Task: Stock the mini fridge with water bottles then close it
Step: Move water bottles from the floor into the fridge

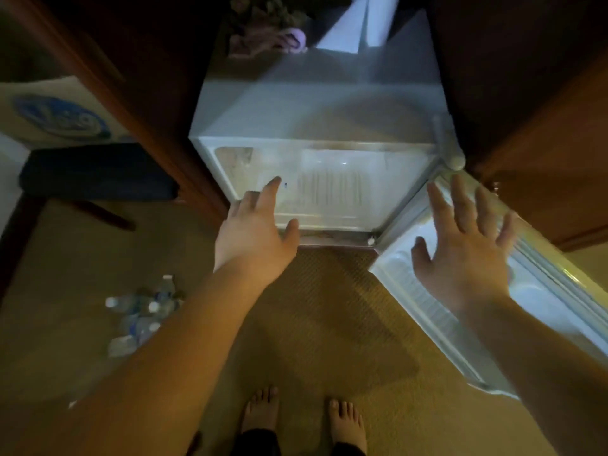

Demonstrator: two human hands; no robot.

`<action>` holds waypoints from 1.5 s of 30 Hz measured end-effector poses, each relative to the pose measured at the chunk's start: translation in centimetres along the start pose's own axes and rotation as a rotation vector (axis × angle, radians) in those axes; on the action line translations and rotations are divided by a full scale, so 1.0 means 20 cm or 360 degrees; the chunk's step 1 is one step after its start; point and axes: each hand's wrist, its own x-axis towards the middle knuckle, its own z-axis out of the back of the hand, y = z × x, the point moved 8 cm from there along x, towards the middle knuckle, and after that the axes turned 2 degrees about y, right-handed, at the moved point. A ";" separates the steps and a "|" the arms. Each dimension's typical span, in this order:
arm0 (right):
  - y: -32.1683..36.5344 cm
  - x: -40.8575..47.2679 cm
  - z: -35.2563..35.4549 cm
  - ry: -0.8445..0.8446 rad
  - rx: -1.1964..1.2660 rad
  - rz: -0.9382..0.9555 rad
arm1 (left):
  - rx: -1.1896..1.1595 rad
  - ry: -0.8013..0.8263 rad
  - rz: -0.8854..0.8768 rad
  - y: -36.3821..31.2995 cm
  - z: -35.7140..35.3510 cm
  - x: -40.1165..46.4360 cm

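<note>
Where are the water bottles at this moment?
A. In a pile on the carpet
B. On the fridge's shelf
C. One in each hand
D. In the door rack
A: the water bottles lie clustered on the carpet, left of the open mini fridge; both hands are empty.

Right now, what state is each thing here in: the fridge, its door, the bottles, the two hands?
Mini fridge: open, no bottles visible inside.
Fridge door: swung wide open to the right.
Water bottles: heaped on the carpet at left, not yet stocked.
Left hand: open, empty, reaching toward the fridge.
Right hand: open, empty, fingers spread over the door's inner side.
</note>
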 end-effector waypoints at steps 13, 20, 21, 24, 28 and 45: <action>1.40 -0.19 -0.14 0.0251 0.0404 0.1180 | -0.0316 -0.0470 0.1184 1.05 0.33 -1.04; 2.07 -0.38 -0.37 0.0451 0.0395 0.1605 | -0.0381 -0.0555 0.1561 1.51 0.31 -1.26; 2.15 -0.40 -0.41 0.0472 0.0370 0.1646 | -0.0405 -0.0564 0.1595 1.57 0.30 -1.28; 2.37 -0.46 -0.53 0.0566 0.0342 0.1754 | -0.0492 -0.0535 0.1704 1.75 0.24 -1.32; 2.64 -0.48 -0.76 0.0674 0.0300 0.1856 | -0.0484 -0.0495 0.1805 1.99 0.13 -1.35; 3.09 -0.27 -2.06 0.1037 0.0105 0.2011 | -0.0419 0.0005 0.1993 2.77 -0.99 -1.38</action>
